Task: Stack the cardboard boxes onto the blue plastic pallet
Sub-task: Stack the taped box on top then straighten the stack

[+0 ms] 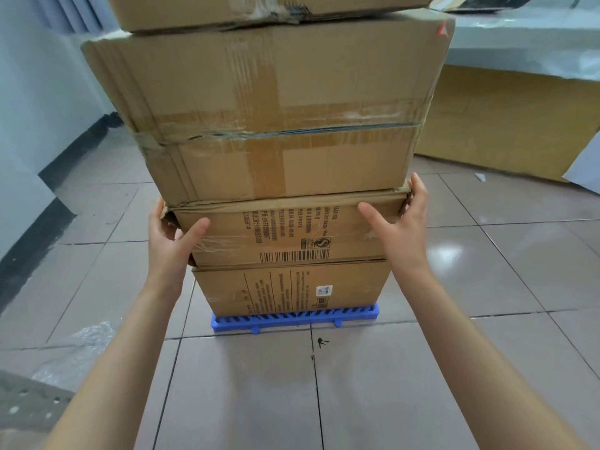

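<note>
A tall stack of cardboard boxes stands on the blue plastic pallet (293, 318). The lowest box (289, 289) rests on the pallet. On it lies a printed box with a barcode (285, 230). Above that sits a large taped box (269, 112), and the edge of another box (259, 8) shows at the top of the view. My left hand (172, 235) grips the left end of the printed box, thumb on its front. My right hand (401, 222) grips its right end, thumb across the front face.
Grey floor tiles surround the pallet. A large flat cardboard sheet (506, 121) leans at the right, with white plastic-covered goods (532, 37) behind it. Clear plastic wrap (74, 349) lies on the floor at the left, beside a wall with a dark skirting.
</note>
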